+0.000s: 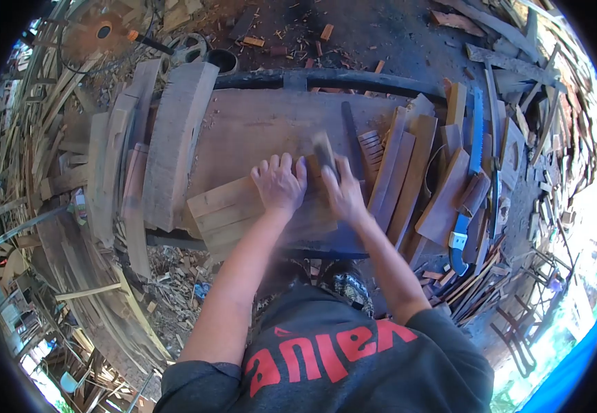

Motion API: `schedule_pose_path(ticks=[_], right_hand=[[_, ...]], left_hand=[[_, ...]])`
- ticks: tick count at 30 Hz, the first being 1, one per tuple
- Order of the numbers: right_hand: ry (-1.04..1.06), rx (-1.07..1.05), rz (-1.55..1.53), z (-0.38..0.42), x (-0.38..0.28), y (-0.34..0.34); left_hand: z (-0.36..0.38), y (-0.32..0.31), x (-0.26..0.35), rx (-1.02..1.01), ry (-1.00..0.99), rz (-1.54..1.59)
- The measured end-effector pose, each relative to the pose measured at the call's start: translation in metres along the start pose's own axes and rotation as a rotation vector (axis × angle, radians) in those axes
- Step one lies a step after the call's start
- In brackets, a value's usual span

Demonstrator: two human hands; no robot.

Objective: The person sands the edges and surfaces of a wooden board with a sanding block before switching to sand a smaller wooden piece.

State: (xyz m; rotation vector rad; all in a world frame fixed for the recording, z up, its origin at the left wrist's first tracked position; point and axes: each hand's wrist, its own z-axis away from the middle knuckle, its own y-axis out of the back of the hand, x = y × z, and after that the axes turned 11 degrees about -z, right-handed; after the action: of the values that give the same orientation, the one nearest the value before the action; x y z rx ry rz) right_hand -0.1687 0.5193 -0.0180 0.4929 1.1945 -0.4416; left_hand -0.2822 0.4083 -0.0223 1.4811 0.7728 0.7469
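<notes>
A pale wooden panel [226,210] with board-like seams lies slanted on the workbench [250,113], its near edge blurred. My left hand [281,184] rests on the panel's far edge, fingers spread and thumb out to the side. Close to its right, my right hand [344,194] grips a small, dark, block-like piece [324,153] with a lighter end, held upright over the panel's right part. Motion smears this piece, and I cannot tell its exact kind. A dark bar [351,134] lies on the bench just beyond my right hand.
Thick planks [178,144] lie along the bench's left end. Wood strips [412,172] and a blue-handled saw [458,241] crowd the right. A round orange-centred tool [106,31] stands at the far left. Wood scraps [181,289] litter the ground.
</notes>
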Motion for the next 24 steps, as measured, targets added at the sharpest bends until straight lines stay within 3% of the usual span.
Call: schedule_pose_path(ticks=[2, 8, 13, 16, 19, 21, 24], right_hand=[[0.104, 0.080, 0.097, 0.023, 0.011, -0.002], [-0.081, -0.018, 0.037, -0.066, 0.001, -0.012], [-0.057, -0.032, -0.047, 0.011, 0.020, 0.014], [-0.247, -0.110, -0.023, 0.029, 0.014, 0.021], [-0.124, -0.022, -0.025, -0.035, 0.006, 0.001], [-0.081, -0.112, 0.014, -0.075, 0.001, -0.002], [0.052, -0.064, -0.042, -0.059, 0.018, -0.001]], left_hand=[[0.001, -0.004, 0.000, -0.060, 0.010, -0.004], [0.003, -0.003, 0.000, -0.005, -0.023, -0.045], [0.002, -0.003, 0.000, 0.009, -0.031, -0.029], [0.002, -0.005, -0.001, -0.001, -0.042, -0.038], [0.003, -0.009, -0.001, 0.036, -0.041, -0.053], [0.002, -0.008, 0.000, 0.031, -0.049, -0.067], [0.003, -0.009, 0.000, 0.020, -0.063, -0.079]])
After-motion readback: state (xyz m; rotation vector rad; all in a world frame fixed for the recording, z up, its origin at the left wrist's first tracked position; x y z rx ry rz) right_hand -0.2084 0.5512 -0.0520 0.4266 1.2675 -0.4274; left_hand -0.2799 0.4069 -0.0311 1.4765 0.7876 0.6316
